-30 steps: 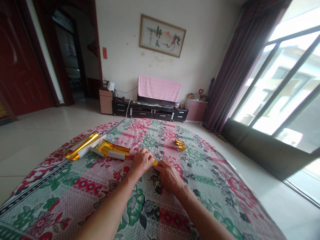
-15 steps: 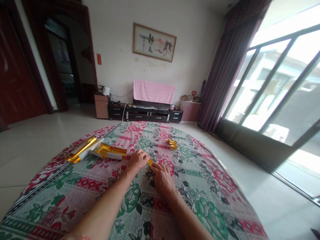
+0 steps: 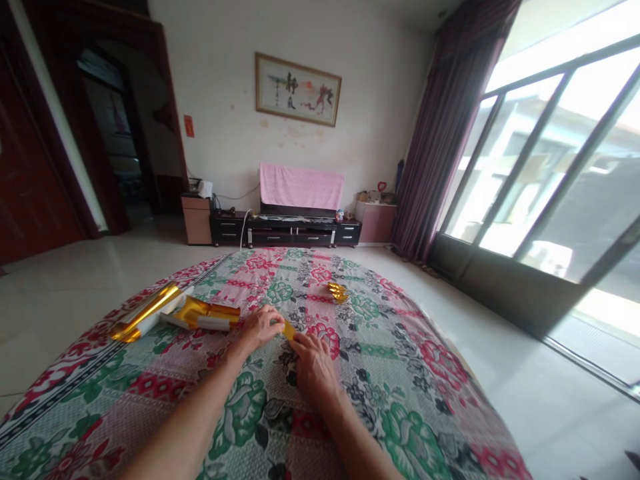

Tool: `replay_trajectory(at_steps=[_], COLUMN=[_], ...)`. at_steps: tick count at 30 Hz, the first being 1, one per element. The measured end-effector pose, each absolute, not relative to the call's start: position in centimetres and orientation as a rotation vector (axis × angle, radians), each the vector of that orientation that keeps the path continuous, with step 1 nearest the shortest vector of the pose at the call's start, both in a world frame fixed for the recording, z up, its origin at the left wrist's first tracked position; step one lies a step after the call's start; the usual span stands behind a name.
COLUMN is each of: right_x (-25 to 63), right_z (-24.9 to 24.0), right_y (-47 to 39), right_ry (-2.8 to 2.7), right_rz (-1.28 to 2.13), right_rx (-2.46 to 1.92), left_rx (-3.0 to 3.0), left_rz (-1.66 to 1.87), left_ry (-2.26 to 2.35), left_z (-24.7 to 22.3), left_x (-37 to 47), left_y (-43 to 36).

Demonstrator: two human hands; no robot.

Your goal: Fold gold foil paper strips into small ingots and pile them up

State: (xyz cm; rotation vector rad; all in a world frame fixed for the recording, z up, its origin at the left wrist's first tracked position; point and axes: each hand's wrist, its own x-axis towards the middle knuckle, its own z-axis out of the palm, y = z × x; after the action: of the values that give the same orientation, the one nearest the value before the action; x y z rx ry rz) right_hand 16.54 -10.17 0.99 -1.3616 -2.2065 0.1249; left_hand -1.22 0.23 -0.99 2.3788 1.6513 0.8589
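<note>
A small gold strip (image 3: 289,330) lies between my two hands over the patterned cloth. My left hand (image 3: 262,327) is closed, with thumb and fingers pinching the strip's upper left end. At the strip's lower right end is my right hand (image 3: 315,367), its fingers pressed together on it against the cloth. Left of my hands, gold foil sheets (image 3: 200,311) with white backing rest on the cloth, beside a rolled gold sheet (image 3: 147,313). Several folded gold pieces (image 3: 338,292) sit in a little cluster beyond my right hand.
The round table's floral cloth (image 3: 410,373) spreads under everything. Beyond it stand a low black cabinet (image 3: 273,237) and a pink cloth (image 3: 301,187) over a screen. A purple curtain (image 3: 430,133) hangs by the windows on the right.
The view has shifted slightly, so things on the table appear further left. My left hand has drawn a little away from my right hand, and more of the gold strip shows between them.
</note>
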Motion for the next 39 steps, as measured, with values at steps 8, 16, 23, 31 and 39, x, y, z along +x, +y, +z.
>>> replay_trajectory(at_steps=[8, 16, 23, 31, 39], right_x=[16.4, 16.4, 16.4, 16.7, 16.9], right_z=[0.8, 0.9, 0.9, -0.3, -0.1], right_y=[-10.2, -10.2, -10.1, -9.5, -8.2], right_ry=[-2.156, -2.203, -2.184, -1.954, -1.536], right_rz=[0.118, 0.08, 0.12, 0.196, 0.51], right_rx=[-1.378, -1.408, -1.372, -1.325, -1.339], left_rx=[2.347, 2.347, 2.446, 2.241, 1.644], left_rz=[0.868, 0.984, 1.031, 1.21, 1.256], left_ry=[1.596, 1.584, 1.58, 1.404, 1.16], left_z=[-1.3, -1.7, -0.7, -0.8, -0.5], left_x=[-1.8, -1.7, -1.0, -0.9, -0.4], left_y=[1.3, 1.1, -0.6, -0.5, -0.4])
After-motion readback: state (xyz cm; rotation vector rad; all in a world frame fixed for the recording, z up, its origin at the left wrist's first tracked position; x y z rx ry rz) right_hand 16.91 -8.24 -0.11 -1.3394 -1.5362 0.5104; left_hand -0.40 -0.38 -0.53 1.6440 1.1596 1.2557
